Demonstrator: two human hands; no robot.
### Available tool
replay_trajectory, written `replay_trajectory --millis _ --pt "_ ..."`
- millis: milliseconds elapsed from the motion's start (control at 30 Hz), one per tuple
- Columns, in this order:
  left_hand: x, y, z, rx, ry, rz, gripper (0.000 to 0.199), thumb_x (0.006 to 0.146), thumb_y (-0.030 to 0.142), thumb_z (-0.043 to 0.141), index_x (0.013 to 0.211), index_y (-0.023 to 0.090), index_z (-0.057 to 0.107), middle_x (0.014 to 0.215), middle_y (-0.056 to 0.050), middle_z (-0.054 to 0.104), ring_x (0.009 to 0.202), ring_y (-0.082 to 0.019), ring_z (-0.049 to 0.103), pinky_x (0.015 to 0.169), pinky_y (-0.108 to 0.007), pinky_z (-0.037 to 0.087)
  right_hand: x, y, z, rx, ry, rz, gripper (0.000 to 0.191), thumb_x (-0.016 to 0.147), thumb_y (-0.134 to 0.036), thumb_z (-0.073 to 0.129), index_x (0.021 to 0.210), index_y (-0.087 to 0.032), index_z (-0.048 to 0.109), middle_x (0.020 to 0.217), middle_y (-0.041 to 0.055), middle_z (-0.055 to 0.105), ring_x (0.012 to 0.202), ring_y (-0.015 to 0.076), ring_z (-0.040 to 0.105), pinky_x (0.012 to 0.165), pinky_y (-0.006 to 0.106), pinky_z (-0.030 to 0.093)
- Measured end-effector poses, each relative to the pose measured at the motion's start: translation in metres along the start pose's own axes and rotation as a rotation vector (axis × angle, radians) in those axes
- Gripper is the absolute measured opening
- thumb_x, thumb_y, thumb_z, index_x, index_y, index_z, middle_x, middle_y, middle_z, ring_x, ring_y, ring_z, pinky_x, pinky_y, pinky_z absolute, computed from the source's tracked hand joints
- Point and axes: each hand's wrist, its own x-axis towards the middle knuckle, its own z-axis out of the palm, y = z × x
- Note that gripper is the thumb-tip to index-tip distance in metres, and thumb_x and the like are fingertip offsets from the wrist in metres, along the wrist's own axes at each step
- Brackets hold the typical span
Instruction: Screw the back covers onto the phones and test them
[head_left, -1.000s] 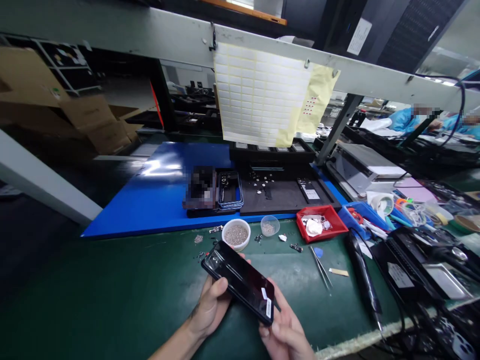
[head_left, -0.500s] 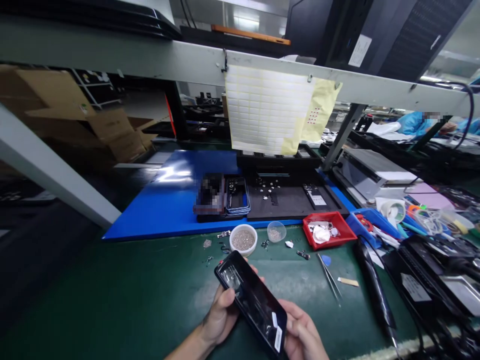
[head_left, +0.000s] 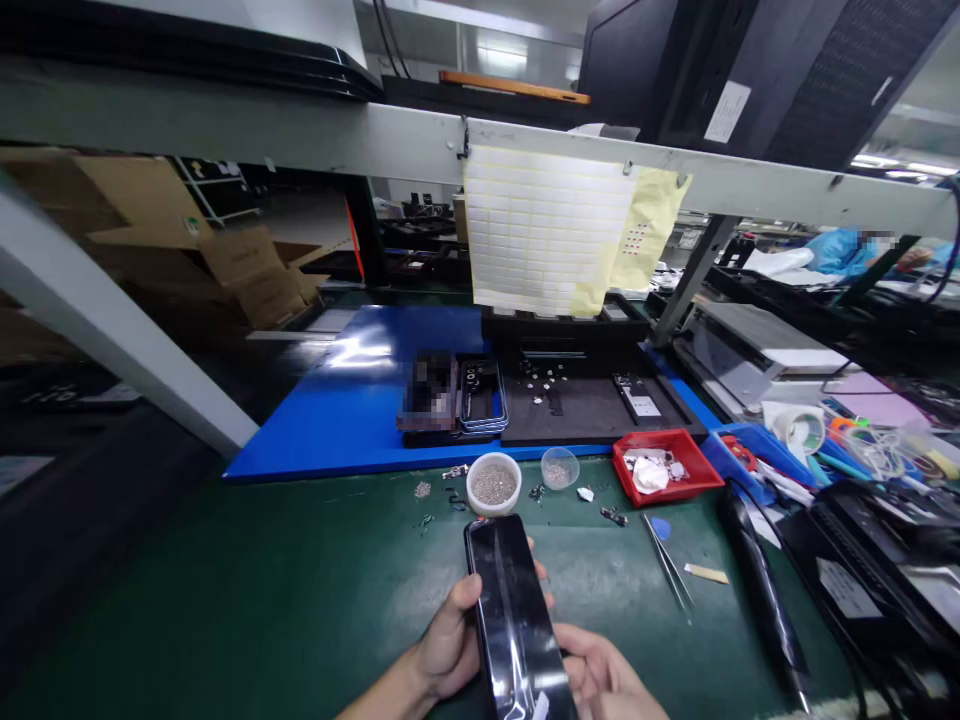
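A black smartphone (head_left: 517,620) with a glossy, reflective front is held tilted above the green mat, a white label at its lower end. My left hand (head_left: 450,640) is closed around it from the left, thumb on the near edge and fingertips showing past the far edge. Curled against the lower right edge of the phone, my right hand (head_left: 604,675) grips it there; some of its fingertips are hidden. Just beyond the phone's top end stands a round white tub (head_left: 517,482) of small screws, with a smaller clear cup (head_left: 560,468) beside it.
Tweezers (head_left: 667,565), a blue pick (head_left: 660,528) and a black electric screwdriver (head_left: 765,590) lie to the right. Behind them are a red tray (head_left: 701,470) and a blue bin (head_left: 720,462). A dark parts tray (head_left: 585,425) rests on a blue mat (head_left: 322,420). A grey shelf beam (head_left: 540,140) crosses overhead.
The phone has turned more upright in view and its lower end has dropped, taking the label partly out of frame. Both hands still hold it. The whole view has shifted slightly.
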Motion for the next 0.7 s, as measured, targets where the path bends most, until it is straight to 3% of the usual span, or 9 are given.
replay_trajectory --millis 167,267,367,500,700 --pt "0.003 -0.002 0.003 0.238 0.227 -0.105 0.053 0.085 0.054 0.054 0.114 0.01 0.062 0.115 -0.016 0.065 0.113 -0.031 0.055 0.1 -0.043 0.038 -0.003 -0.009 -0.011 -0.221 0.064 -0.136 0.05 0.057 -0.002 0.077 0.103 -0.013 0.062 0.078 0.0067 0.075 0.062 0.0151 0.069 0.057 0.021 0.047" --pt "0.003 -0.012 0.004 0.499 0.49 -0.048 0.049 0.084 0.055 0.055 0.116 0.017 0.061 0.124 -0.011 0.061 0.126 -0.031 0.044 0.105 -0.041 0.034 0.002 -0.006 -0.005 -0.336 0.115 -0.255 0.044 0.059 0.001 0.069 0.099 -0.015 0.058 0.073 0.0028 0.073 0.057 0.0119 0.065 0.058 0.022 0.047" --pt "0.002 -0.019 0.005 0.81 0.699 0.004 0.048 0.081 0.056 0.057 0.113 0.021 0.061 0.127 -0.006 0.059 0.13 -0.029 0.038 0.104 -0.035 0.035 0.008 0.002 0.006 -0.391 0.206 -0.261 0.039 0.057 0.002 0.062 0.089 -0.017 0.054 0.063 -0.0008 0.069 0.05 0.0108 0.063 0.054 0.021 0.046" --pt "0.004 -0.016 0.009 1.013 0.615 -0.001 0.048 0.086 0.058 0.045 0.11 0.02 0.06 0.113 -0.005 0.065 0.113 -0.029 0.053 0.088 -0.032 0.046 0.012 0.006 0.013 -0.484 0.284 -0.258 0.033 0.056 -0.001 0.056 0.085 -0.016 0.053 0.058 -0.0005 0.067 0.045 0.0113 0.061 0.049 0.021 0.046" --pt "0.005 -0.012 0.008 1.083 0.557 -0.003 0.046 0.091 0.056 0.038 0.11 0.018 0.058 0.094 -0.003 0.067 0.091 -0.023 0.059 0.08 -0.029 0.046 0.01 0.001 0.017 -0.515 0.315 -0.25 0.03 0.053 -0.001 0.05 0.079 -0.016 0.054 0.052 -0.0031 0.063 0.039 0.0106 0.057 0.045 0.023 0.047"
